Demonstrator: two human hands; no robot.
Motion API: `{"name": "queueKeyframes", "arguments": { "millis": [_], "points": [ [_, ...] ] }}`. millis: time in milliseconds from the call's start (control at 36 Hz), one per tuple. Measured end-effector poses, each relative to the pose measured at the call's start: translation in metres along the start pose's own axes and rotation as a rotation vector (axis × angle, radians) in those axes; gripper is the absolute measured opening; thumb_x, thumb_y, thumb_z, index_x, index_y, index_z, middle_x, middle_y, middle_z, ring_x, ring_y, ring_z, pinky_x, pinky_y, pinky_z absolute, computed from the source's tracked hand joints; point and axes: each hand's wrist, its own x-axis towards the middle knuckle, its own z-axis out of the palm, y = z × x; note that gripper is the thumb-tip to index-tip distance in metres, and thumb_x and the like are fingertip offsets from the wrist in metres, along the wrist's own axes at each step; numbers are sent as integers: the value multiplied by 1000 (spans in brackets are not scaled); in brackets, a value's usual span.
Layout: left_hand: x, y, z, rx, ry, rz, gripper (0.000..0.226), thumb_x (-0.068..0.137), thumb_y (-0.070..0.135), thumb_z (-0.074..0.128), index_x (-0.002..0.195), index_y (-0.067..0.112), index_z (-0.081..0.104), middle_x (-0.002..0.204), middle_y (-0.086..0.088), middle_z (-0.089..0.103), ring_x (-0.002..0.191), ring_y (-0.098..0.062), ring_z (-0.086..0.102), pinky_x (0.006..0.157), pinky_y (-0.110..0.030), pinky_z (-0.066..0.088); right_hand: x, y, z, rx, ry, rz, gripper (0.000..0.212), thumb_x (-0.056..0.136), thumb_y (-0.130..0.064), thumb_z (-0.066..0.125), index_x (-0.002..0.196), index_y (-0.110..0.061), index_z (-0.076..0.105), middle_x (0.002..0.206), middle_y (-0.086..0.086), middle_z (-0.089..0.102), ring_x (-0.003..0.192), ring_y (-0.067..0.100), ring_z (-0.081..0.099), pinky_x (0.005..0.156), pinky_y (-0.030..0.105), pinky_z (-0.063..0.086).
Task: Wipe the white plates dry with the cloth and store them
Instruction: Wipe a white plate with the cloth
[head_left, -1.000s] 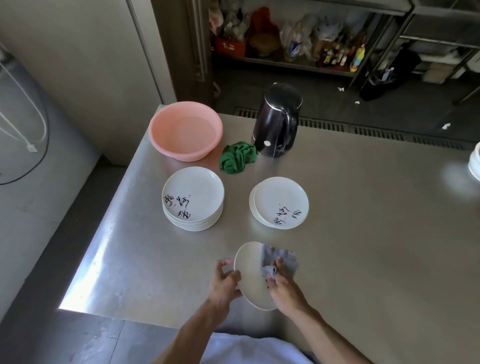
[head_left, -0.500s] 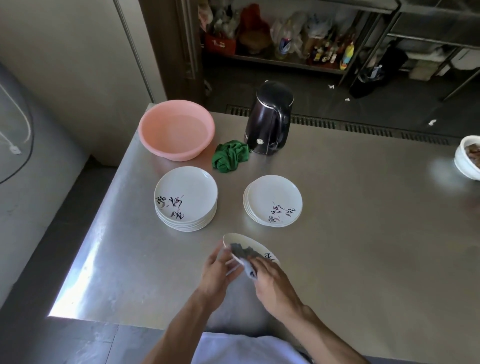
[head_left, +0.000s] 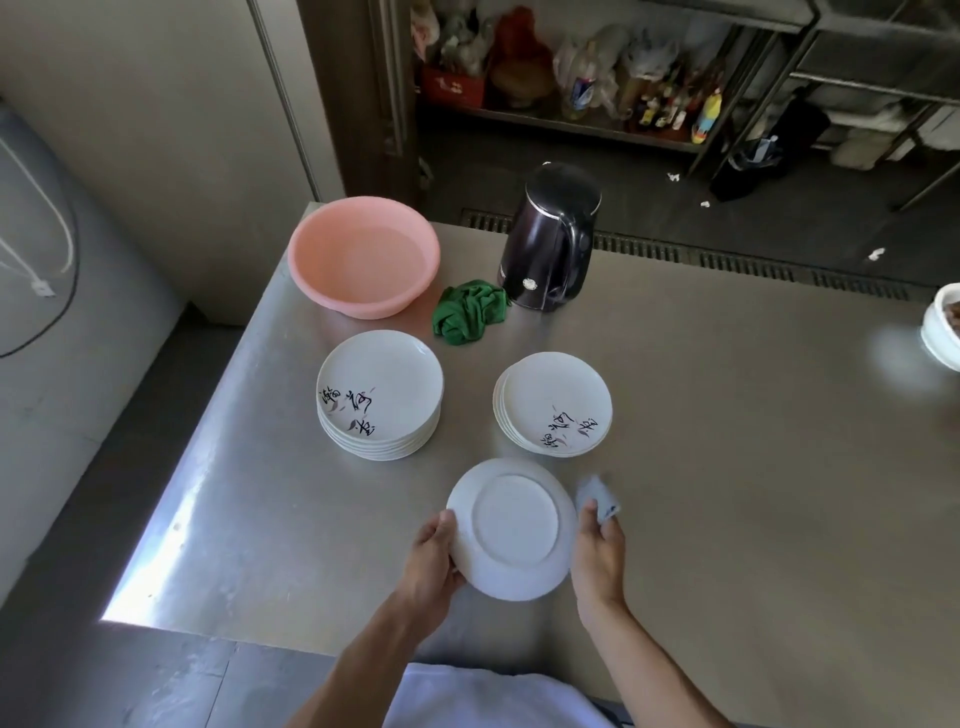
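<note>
A black electric kettle stands near the far edge of the brushed steel worktop, and everything else is placed from it. Well nearer the person than the kettle, almost straight in front of it, a round white plate is held above the worktop with its underside and foot ring turned upward. The left hand grips the plate's left rim, thumb on top and fingers curled beneath. The right hand lies against the right rim and pinches a small pale grey cloth, which sticks out past the fingertips on the kettle side. Whether this hand also bears the plate cannot be told.

Between the kettle and the held plate stand two piles. A taller stack of white plates is to the kettle's near left, and a lower stack of white plates is straight in front of it. Both face up, with dark brush lettering on the top plate, and they stand apart from each other. The lower one is close to the held plate's far rim.

A crumpled green rag lies just beside the kettle's base on its left. Further left of the kettle sits a round pink plastic basin, at the worktop's corner. Far to the kettle's right, a white bowl is cut off by the picture edge. Behind the kettle, past the worktop, a metal shelf carries bottles and bags.
</note>
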Motion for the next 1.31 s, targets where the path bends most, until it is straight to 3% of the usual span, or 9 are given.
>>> {"name": "queueKeyframes", "arguments": {
  "millis": [111,167,250,444,639,833,1056,1250,1306],
  "points": [
    [2,-3,5,24,38,-6,34,110,37,43,122,13,64,108,-7,72,97,-22,66,83,-40,57,-10,7,11,-323,-217,-183,50,102,-38,43,131,2,55,127,11,62,120,23,57,91,25,42],
    [3,-5,9,38,33,-16,32,110,36,43,118,14,65,102,-5,74,90,-19,69,72,-34,58,-12,14,18,-642,-399,-395,56,106,-25,40,155,-2,26,163,8,16,152,18,15,123,28,14],
    [4,-6,16,37,15,-27,34,112,33,38,115,12,64,99,-8,77,84,-18,73,65,-31,58,-17,27,21,-941,-582,-646,61,107,-23,34,157,-10,2,158,0,-19,150,17,-18,122,29,-12],
    [6,-10,8,5,88,-48,36,113,30,35,117,4,61,105,-17,74,93,-27,70,65,-35,58,-20,48,-7,-1001,-793,-864,61,106,-26,34,158,-15,5,163,-7,-14,152,7,-11,123,28,-10],
    [1,-18,10,47,35,-77,33,112,30,38,120,8,61,107,-15,74,94,-27,70,71,-38,59,-9,32,14,-1121,-603,-466,60,108,-27,26,159,-8,-1,166,7,-13,153,18,-14,123,37,-9],
    [1,-11,9,-11,52,-70,38,113,31,35,121,6,62,110,-19,75,98,-32,73,68,-38,60,-25,40,-1,-857,-848,-723,58,107,-22,36,158,-13,10,163,-12,-6,150,-2,-9,123,24,-7],
    [-8,-12,14,77,-26,-25,27,110,32,44,115,12,62,97,-6,72,85,-19,71,67,-35,60,-10,33,8,-803,-475,-319,58,109,-27,33,158,-6,11,167,8,-4,154,16,-4,123,28,-2],
    [-19,-7,20,103,-108,13,29,111,18,40,126,16,65,113,-9,77,104,-26,74,75,-37,61,-20,21,21,-659,-744,-767,50,107,-27,38,154,-12,33,162,-10,20,153,5,6,123,22,7],
    [-20,-7,17,103,-116,20,29,111,23,42,126,16,65,114,-9,76,103,-25,74,76,-37,60,-12,27,19,-667,-680,-755,49,106,-26,39,154,-16,34,163,-8,23,153,7,10,124,26,12]
  ]
}}
